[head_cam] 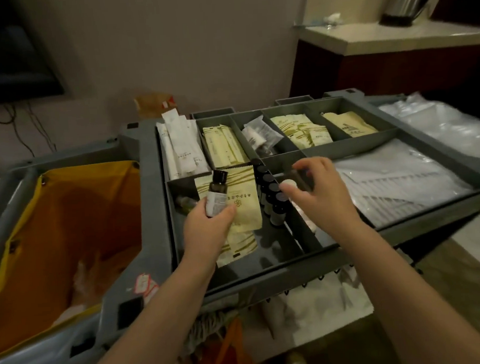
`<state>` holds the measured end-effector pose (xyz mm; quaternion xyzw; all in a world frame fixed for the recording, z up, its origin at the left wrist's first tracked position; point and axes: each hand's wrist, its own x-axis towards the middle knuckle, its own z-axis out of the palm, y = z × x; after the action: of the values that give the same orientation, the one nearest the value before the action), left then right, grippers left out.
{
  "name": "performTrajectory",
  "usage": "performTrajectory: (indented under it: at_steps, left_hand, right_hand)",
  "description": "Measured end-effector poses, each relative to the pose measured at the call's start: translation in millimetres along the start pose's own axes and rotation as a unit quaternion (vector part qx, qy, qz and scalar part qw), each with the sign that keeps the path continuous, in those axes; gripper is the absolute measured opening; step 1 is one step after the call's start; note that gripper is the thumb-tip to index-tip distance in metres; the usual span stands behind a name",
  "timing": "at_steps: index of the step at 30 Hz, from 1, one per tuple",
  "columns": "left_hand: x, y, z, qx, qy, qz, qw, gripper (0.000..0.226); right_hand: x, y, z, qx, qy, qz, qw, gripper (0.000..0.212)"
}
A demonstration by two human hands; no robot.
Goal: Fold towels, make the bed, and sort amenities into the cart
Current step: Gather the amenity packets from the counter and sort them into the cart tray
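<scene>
Housekeeping cart (150,169) with divided grey tray; amenities fill its compartments. Left hand (207,224) is closed round a dark bottle (217,195) above the near-left compartment; right hand (320,190) pinches a small item, unidentifiable, beside the bottle row (272,197). Risk: a knuckle may topple that upright row, or the bottle may land among sachets (240,206).

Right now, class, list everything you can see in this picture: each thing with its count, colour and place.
cart tray: one, grey, centre
small bottles: a row of about six, dark, middle compartment
yellow sachets: several, pale yellow, front-left and back compartments
white packets: several, white, back-left compartment
laundry bag: one, orange, left
plastic-wrapped items: pile, clear-white, right
kettle: one, silver, counter top right
left hand: holds one dark bottle
right hand: fingers over the small compartment
</scene>
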<state>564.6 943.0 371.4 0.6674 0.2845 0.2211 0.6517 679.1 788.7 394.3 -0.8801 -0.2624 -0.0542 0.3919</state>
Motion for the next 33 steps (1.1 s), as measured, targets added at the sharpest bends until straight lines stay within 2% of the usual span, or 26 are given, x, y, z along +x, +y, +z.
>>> performTrajectory:
  at_steps: [2,5,7,10,14,17,20,23,25,29,33]
  left_hand:
    - [-4,2,2,0.024,-0.009,0.031,0.999,0.016]
    - [-12,4,7,0.093,-0.031,0.107,0.989,0.020]
    - [-17,4,9,0.125,-0.040,0.140,0.981,0.019]
    - [-19,0,10,0.135,-0.044,0.167,0.976,0.021]
    - [-18,-2,11,0.153,-0.043,0.152,0.976,0.031]
    - [-17,-1,9,0.143,-0.041,0.157,0.976,0.030]
    - [-13,-2,7,0.136,-0.034,0.126,0.982,0.026]
    - [-7,-5,2,0.087,0.011,0.075,0.993,0.023]
    - [-5,-5,-1,0.048,0.035,0.063,0.996,0.025]
    - [-6,-4,-2,0.021,0.056,0.067,0.996,0.026]
    - [-7,-5,-3,0.012,0.050,0.056,0.997,0.024]
  right_hand:
    - [-10,-22,-5,0.040,0.038,-0.009,0.998,0.029]
    - [-22,-60,-1,0.068,-0.009,-0.048,0.997,0.030]
    - [-25,-73,6,0.067,-0.040,-0.043,0.996,0.038]
    - [-24,-71,13,0.072,-0.055,-0.021,0.996,0.033]
    - [-22,-62,15,0.151,-0.087,0.030,0.984,0.024]
    - [-22,-59,16,0.218,-0.079,0.041,0.972,0.017]
    - [-20,-51,6,0.288,-0.047,0.068,0.954,0.012]
    - [-17,-35,-17,0.331,0.022,0.113,0.937,0.012]
    - [-20,-22,-27,0.292,0.035,0.111,0.949,0.016]
    - [-35,-4,-19,0.127,-0.027,0.083,0.988,0.025]
    - [-42,3,-4,-0.045,-0.056,0.050,0.996,0.031]
